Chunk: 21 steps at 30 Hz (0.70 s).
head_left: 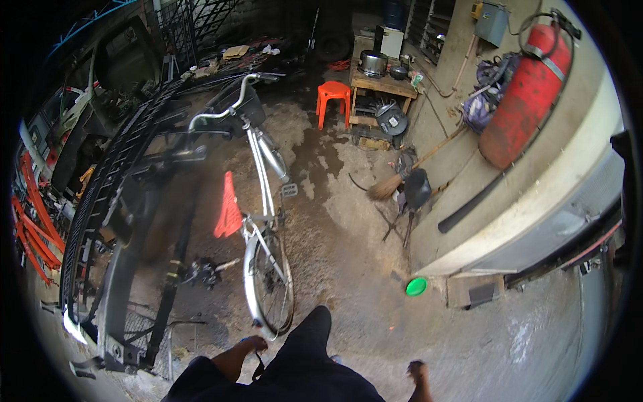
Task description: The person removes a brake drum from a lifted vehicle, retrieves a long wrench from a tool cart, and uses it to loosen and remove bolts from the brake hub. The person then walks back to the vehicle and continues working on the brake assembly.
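Observation:
My left hand [253, 344] hangs low in front of me, just short of the rear wheel of a silver bicycle [266, 194] with a red saddle [228, 208]. A dark strap shows right beneath this hand; whether the fingers hold it I cannot make out. Off to the other side, my right hand [418, 370] hangs beside my body over the concrete floor [375, 321]. Its fingers are small and dark, and nothing plainly shows in them. The bicycle stands upright alongside a black metal frame [124, 268], apart from both hands.
An orange stool [333, 100] stands ahead, by a wooden table [382, 84] bearing a metal pot [372, 63]. Along the right wall are a red fire extinguisher [526, 94], a broom [385, 187] and a black seat on legs [417, 189]. A green dish [416, 287] lies on the floor.

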Each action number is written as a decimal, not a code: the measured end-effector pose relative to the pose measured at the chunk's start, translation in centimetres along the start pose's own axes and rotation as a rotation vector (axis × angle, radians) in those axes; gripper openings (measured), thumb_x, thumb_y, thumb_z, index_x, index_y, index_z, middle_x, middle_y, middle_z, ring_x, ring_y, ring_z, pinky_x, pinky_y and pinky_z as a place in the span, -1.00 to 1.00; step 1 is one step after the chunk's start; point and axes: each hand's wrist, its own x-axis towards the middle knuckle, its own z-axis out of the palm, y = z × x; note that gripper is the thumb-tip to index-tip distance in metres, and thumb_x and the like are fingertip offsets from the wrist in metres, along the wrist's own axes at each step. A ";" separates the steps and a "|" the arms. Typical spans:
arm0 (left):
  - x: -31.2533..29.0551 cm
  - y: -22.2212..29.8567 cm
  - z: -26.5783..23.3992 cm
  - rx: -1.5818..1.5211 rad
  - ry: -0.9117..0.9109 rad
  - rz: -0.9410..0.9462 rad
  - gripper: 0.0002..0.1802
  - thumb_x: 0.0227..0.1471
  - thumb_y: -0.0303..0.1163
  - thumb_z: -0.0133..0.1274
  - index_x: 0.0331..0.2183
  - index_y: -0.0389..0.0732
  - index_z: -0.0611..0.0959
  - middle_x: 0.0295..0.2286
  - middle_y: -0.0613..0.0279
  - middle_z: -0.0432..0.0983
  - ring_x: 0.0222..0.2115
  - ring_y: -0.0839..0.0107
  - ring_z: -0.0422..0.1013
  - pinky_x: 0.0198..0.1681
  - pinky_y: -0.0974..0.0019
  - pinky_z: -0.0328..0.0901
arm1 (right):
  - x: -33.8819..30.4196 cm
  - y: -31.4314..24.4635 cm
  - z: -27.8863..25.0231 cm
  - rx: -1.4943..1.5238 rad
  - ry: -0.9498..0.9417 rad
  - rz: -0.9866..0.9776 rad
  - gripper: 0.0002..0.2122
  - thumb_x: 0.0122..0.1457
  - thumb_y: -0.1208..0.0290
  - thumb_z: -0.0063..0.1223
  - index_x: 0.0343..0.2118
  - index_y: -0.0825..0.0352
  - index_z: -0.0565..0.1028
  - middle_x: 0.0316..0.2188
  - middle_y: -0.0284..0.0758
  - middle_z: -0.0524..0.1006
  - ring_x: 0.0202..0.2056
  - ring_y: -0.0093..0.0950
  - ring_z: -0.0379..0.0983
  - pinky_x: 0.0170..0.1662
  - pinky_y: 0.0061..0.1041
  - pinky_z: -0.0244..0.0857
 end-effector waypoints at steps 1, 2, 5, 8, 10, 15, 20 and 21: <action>1.1 0.6 -0.1 -0.108 -0.011 -0.081 -0.68 0.01 -0.18 0.13 -0.22 -0.12 0.72 -0.37 0.14 0.64 -0.29 0.38 0.57 -0.21 0.14 0.42 | 3.4 -3.6 -5.2 0.509 0.156 0.123 -0.86 0.20 0.40 0.06 -0.44 0.32 0.56 -0.61 -0.28 0.55 -0.63 -0.46 0.44 -0.58 -0.44 0.32; 2.4 1.7 -0.8 -0.218 -0.021 -0.159 -0.69 0.01 -0.18 0.15 -0.22 -0.11 0.72 -0.37 0.17 0.64 -0.30 0.40 0.56 -0.21 0.15 0.43 | 6.2 -7.7 -10.2 0.606 0.296 0.032 -0.90 0.15 0.49 0.01 -0.43 0.36 0.55 -0.62 -0.30 0.53 -0.62 -0.49 0.44 -0.56 -0.48 0.31; 7.5 6.0 -5.9 0.039 -0.246 -0.266 -0.73 -0.02 -0.19 0.21 -0.25 -0.05 0.75 -0.37 0.20 0.62 -0.21 0.43 0.53 -0.18 0.14 0.42 | 11.4 -20.2 -20.6 0.739 0.376 -0.204 -0.81 0.06 0.67 -0.09 -0.28 0.40 0.52 -0.53 -0.33 0.54 -0.53 -0.54 0.44 -0.49 -0.54 0.30; 12.4 13.1 -14.5 -0.034 -0.185 -0.141 -0.55 0.01 0.02 0.09 -0.16 -0.06 0.71 -0.16 0.14 0.60 -0.11 0.18 0.50 -0.09 0.08 0.37 | 15.4 -30.2 -24.7 0.755 0.225 -0.214 -0.81 0.16 0.59 -0.06 -0.21 0.31 0.55 -0.50 -0.36 0.55 -0.55 -0.51 0.46 -0.53 -0.55 0.32; 15.8 19.4 -22.2 0.006 0.068 0.086 -0.52 0.04 0.03 0.03 -0.20 -0.13 0.70 -0.15 -0.05 0.57 -0.06 0.07 0.47 -0.04 0.06 0.34 | 19.4 -34.3 -24.8 0.611 0.129 -0.125 -0.82 0.14 0.56 -0.06 -0.24 0.33 0.57 -0.47 -0.30 0.59 -0.51 -0.49 0.51 -0.53 -0.51 0.37; 22.5 36.2 -42.2 0.231 0.397 0.454 -0.54 0.10 -0.02 -0.09 -0.22 -0.20 0.65 -0.20 -0.14 0.55 -0.08 -0.03 0.44 0.00 0.06 0.32 | 31.7 -38.4 -21.8 0.580 -0.205 0.077 -0.86 0.16 0.40 0.08 -0.31 0.28 0.63 -0.56 -0.34 0.61 -0.57 -0.52 0.52 -0.50 -0.43 0.41; 29.3 52.4 -57.9 0.103 0.624 0.709 -0.67 0.06 -0.15 0.09 -0.22 -0.16 0.67 -0.21 0.03 0.58 -0.18 0.07 0.51 -0.06 0.15 0.40 | 41.9 -43.7 -21.4 0.242 -0.334 -0.006 -0.80 0.25 0.46 -0.09 -0.21 0.37 0.58 -0.30 -0.22 0.61 -0.25 -0.37 0.54 -0.21 -0.38 0.45; 30.6 55.4 -61.0 0.055 0.585 0.611 -0.67 0.06 -0.16 0.09 -0.21 -0.15 0.67 -0.17 0.05 0.58 -0.17 0.07 0.52 -0.06 0.15 0.41 | 44.7 -45.5 -22.5 0.234 -0.361 0.010 -0.80 0.25 0.45 -0.09 -0.23 0.36 0.58 -0.32 -0.23 0.60 -0.27 -0.37 0.54 -0.22 -0.39 0.45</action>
